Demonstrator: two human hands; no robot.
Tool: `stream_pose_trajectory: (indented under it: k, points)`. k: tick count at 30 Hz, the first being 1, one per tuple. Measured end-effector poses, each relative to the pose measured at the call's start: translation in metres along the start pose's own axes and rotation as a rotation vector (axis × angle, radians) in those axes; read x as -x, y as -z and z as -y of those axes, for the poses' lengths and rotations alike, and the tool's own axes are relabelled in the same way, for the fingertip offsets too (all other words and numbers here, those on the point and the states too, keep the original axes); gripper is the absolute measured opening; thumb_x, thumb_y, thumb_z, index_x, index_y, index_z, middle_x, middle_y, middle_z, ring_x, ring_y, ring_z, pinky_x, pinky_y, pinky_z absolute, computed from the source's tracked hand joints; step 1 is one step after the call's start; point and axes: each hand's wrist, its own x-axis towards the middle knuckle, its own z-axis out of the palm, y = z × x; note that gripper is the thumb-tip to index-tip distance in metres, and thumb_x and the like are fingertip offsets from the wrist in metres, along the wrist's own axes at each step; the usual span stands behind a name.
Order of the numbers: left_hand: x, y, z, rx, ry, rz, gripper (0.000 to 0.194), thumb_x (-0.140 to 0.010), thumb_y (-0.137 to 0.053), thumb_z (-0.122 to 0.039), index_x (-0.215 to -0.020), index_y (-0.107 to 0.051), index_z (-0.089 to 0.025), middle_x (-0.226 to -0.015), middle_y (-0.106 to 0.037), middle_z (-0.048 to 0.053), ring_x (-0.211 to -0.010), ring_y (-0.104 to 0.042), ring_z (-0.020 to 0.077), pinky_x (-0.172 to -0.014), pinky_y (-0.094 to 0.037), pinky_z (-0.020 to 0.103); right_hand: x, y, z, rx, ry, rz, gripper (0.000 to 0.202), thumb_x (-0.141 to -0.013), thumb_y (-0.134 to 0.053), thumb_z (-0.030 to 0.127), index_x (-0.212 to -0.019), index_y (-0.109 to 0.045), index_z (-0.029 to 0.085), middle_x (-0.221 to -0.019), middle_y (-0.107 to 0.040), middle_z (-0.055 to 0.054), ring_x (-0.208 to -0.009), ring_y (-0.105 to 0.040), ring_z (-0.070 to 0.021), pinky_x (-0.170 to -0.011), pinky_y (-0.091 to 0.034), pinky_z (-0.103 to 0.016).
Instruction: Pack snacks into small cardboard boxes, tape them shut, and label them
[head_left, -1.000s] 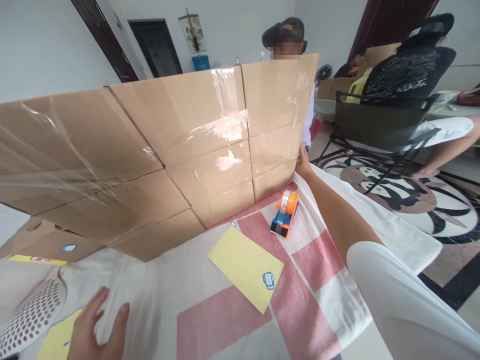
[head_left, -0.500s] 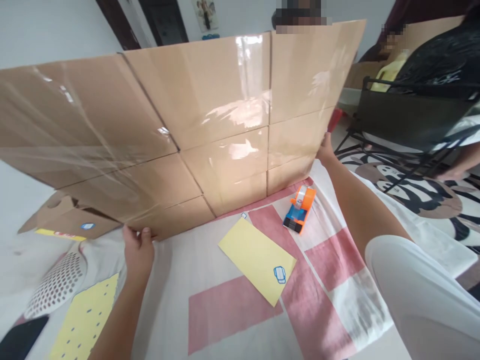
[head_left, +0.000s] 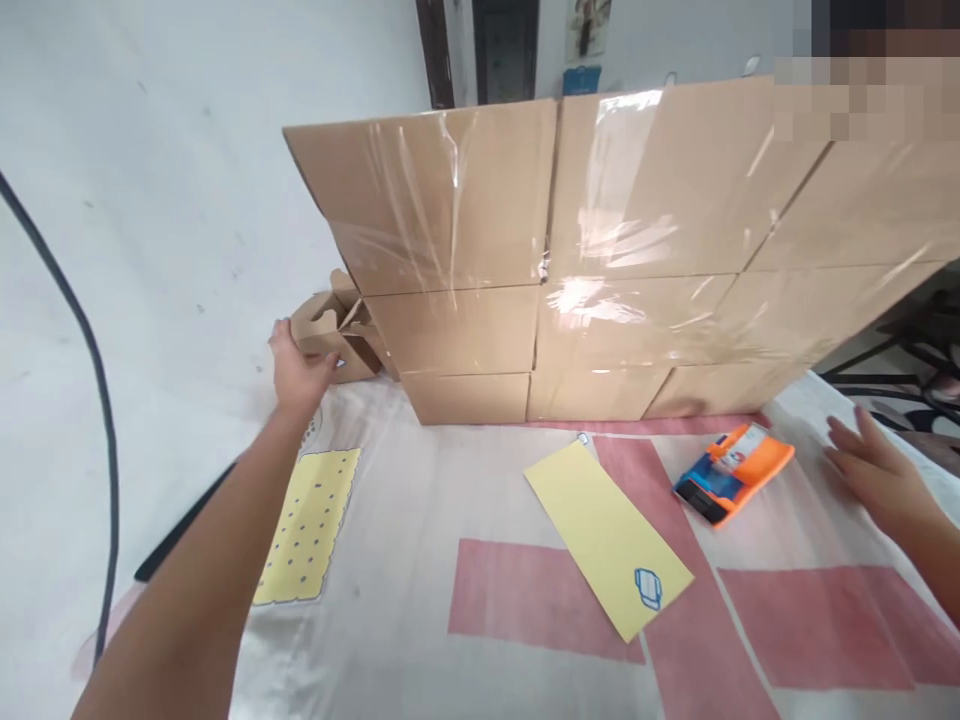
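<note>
A large panel of taped cardboard (head_left: 465,330) stands upright across the table, its seams covered with shiny clear tape. At its left end, my left hand (head_left: 298,370) grips the near left side of a small cardboard box (head_left: 352,355), thumb in front and fingers around the edge. My right hand (head_left: 877,470) is off the panel, fingers stretched out and holding nothing. Close to its left lies an orange and blue tape dispenser (head_left: 735,475). A yellow paper piece (head_left: 607,540) with a small blue drawing rests flat in front of the panel.
A yellow cracker-shaped paper cutout (head_left: 311,520) lies beside my left forearm. The tablecloth (head_left: 390,610) is white with pink blocks. A dark cable (head_left: 97,380) runs down the left side. Behind the panel, a person (head_left: 870,80) shows at the upper right.
My left hand has left the panel's lower edge and taken hold of the small box. My right hand has let go of the panel's right edge. The view has swung left.
</note>
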Motion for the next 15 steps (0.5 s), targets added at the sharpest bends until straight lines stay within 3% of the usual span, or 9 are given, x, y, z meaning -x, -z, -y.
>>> stream_pose_trajectory:
  k: [2,5,9,12,15]
  points:
    - [-0.031,0.005,0.004,-0.079,0.013,0.089,0.077,-0.08,-0.084,-0.024,-0.147,-0.048,-0.015,-0.158,-0.045,0.018,-0.143,-0.05,0.0344,-0.115,-0.047,0.059,0.023,0.015,-0.015,0.057,-0.036,-0.025,0.092,-0.078,-0.063,0.032,-0.164,-0.031,0.04,-0.161,-0.05,-0.006,-0.148,-0.047,-0.0241,-0.118,-0.033,-0.032]
    - [-0.051,0.005,0.007,-0.155,0.006,0.252,0.036,-0.088,-0.077,-0.033,-0.114,-0.069,-0.01,-0.121,-0.069,0.006,-0.116,-0.066,0.0227,-0.104,-0.054,0.043,0.05,0.027,-0.03,0.125,0.061,-0.019,0.086,-0.077,-0.064,0.037,-0.159,-0.039,0.045,-0.155,-0.057,-0.008,-0.146,-0.05,-0.0226,-0.114,-0.033,-0.029]
    - [-0.047,0.011,-0.002,-0.221,-0.044,0.348,0.022,-0.083,-0.074,-0.03,-0.078,-0.066,-0.011,-0.073,-0.063,-0.007,-0.093,-0.067,0.0129,-0.085,-0.051,0.025,0.068,0.026,-0.033,0.145,0.129,-0.033,0.086,-0.074,-0.067,0.044,-0.156,-0.042,0.048,-0.148,-0.063,-0.012,-0.145,-0.052,-0.0244,-0.111,-0.036,-0.036]
    - [-0.033,0.038,-0.022,-0.266,-0.086,0.389,0.02,-0.085,-0.067,-0.03,-0.07,-0.062,-0.017,-0.054,-0.054,-0.01,-0.077,-0.065,0.0114,-0.071,-0.047,0.021,0.08,0.02,-0.021,0.123,0.136,-0.095,0.078,-0.076,-0.067,0.048,-0.152,-0.049,0.049,-0.142,-0.068,-0.013,-0.141,-0.055,-0.0259,-0.108,-0.041,-0.042]
    - [0.006,0.088,-0.046,-0.457,-0.116,0.439,0.014,-0.085,-0.064,-0.033,-0.076,-0.066,-0.022,-0.056,-0.061,-0.007,-0.062,-0.061,0.0154,-0.055,-0.041,0.024,0.1,0.016,-0.001,-0.004,0.156,-0.245,0.064,-0.082,-0.063,0.055,-0.145,-0.059,0.045,-0.139,-0.067,-0.021,-0.135,-0.061,-0.0287,-0.104,-0.048,-0.044]
